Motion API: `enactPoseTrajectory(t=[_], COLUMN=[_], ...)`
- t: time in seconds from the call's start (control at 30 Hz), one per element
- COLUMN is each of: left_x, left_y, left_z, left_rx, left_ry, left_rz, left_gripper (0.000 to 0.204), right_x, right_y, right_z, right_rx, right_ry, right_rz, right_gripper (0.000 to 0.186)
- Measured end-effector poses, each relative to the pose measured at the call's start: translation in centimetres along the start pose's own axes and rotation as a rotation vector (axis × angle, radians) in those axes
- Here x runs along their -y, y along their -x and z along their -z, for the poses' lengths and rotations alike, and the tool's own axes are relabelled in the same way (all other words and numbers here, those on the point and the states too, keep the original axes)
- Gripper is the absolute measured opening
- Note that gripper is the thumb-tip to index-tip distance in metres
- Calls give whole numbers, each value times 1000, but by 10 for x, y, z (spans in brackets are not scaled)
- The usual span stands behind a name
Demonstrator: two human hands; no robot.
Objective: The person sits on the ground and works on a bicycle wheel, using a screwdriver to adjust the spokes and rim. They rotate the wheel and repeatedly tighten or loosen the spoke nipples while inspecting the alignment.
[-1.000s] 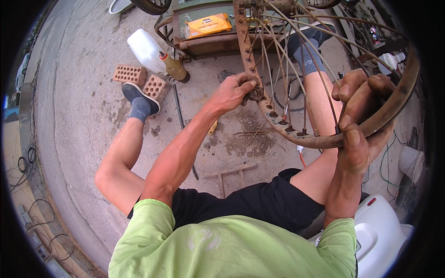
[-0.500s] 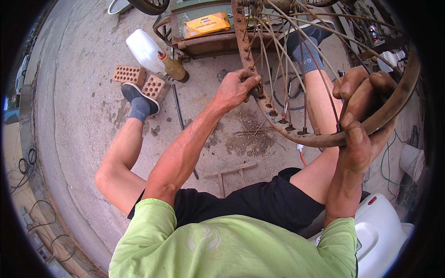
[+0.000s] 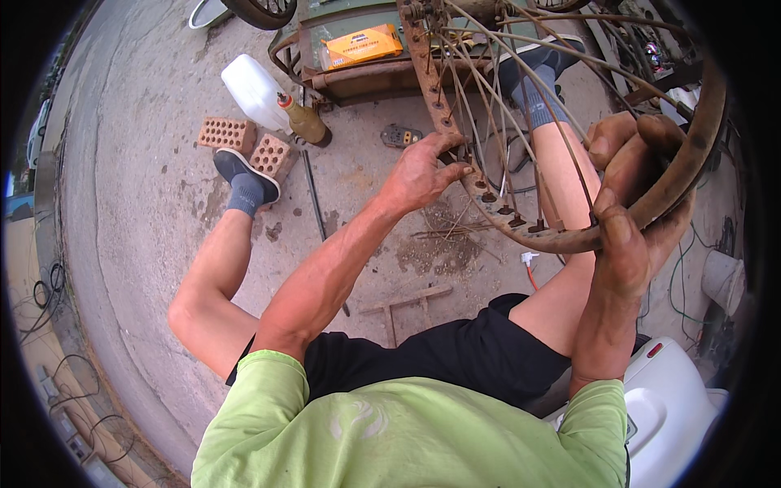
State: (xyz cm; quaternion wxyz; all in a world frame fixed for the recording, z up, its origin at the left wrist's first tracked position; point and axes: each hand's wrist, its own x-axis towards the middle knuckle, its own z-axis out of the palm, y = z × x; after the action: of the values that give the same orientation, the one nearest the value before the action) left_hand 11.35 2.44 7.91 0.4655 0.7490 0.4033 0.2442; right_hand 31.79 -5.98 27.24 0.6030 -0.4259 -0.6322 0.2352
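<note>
1. Head view, the surroundings: I sit over a concrete floor (image 3: 146, 163) with both legs spread. Two perforated red bricks (image 3: 244, 142) lie by my left shoe (image 3: 244, 175); just past them stand a white plastic jug (image 3: 252, 89) and a brown bottle (image 3: 303, 122). A thin metal rod (image 3: 313, 195) lies on the floor beside my left leg, and loose spokes and rust debris (image 3: 443, 236) are scattered under the wheel. A white plastic seat (image 3: 675, 407) shows at my right hip.
2. Packages: a flat orange-yellow box (image 3: 362, 45) with dark print rests on a rusty metal frame (image 3: 366, 77) at the top.
3. My fingers: the rusty wheel rim (image 3: 561, 240) with its spokes (image 3: 488, 106) hangs between my knees. My left hand (image 3: 419, 175) curls its fingers onto the rim's near edge by the spoke nipples. My right hand (image 3: 630, 203) is clamped around the rim's right side, thumb pressed along it.
</note>
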Motion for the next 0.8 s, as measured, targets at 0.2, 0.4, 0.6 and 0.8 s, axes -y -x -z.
enactPoseTrajectory(t=[0.2,0.4,0.6,0.8], left_x=[-9,4,-10,-14], left_y=[-5,-17,-11,-3], left_z=[0,1,6,2], left_rx=[59,145,223,56], left_ry=[113,339,349,-28], left_rz=[92,146,249,-81], left_gripper=[41,41,42,47], right_x=[2,-1,-6,-1], right_y=[-2,-6,-5,-7], right_z=[0,1,7,2], right_rx=[7,-3,44,19], right_ry=[33,-3,2,30], right_rz=[1,21,60,26], right_gripper=[74,75,75,73])
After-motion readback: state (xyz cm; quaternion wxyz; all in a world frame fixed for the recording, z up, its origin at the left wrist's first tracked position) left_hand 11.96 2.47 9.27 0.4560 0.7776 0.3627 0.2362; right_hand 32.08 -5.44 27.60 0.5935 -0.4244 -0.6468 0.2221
